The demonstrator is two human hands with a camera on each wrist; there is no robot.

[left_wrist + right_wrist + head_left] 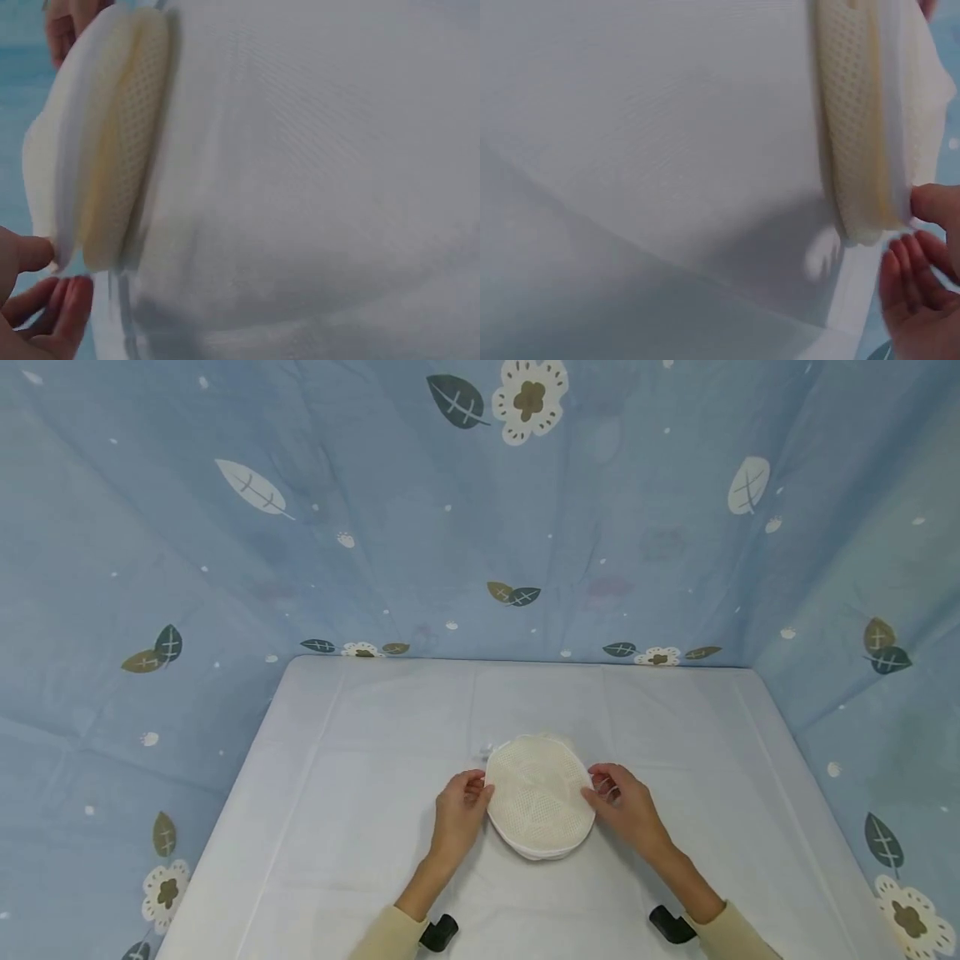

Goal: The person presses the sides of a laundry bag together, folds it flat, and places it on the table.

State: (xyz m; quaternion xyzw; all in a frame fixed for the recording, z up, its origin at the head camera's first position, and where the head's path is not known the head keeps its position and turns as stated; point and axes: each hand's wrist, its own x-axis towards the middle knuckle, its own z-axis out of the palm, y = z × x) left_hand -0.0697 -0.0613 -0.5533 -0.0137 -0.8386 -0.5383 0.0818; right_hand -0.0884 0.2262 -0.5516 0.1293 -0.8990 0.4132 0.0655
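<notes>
A round, cream-white mesh bag [540,802] with a white rim is held between my two hands over the middle of the white-covered table. My left hand [459,818] pinches its left edge between thumb and fingers. At the opposite edge, my right hand [630,814] pinches the rim the same way. Both wrist views show the bag edge-on: thick, soft sides of mesh [139,112] lie beside a smooth white band [891,97], with a yellowish line between them. A thin white loop or thread shows by the right fingers. What the bag contains, if anything, is hidden.
The table [360,777] wears a creased white cloth. Blue fabric [420,527] printed with leaves and flowers stands behind it and along both sides. Black devices [438,933] sit at both wrists, by the pale yellow sleeves [390,935]. A small, unclear pale thing [487,749] lies beside the bag's upper left.
</notes>
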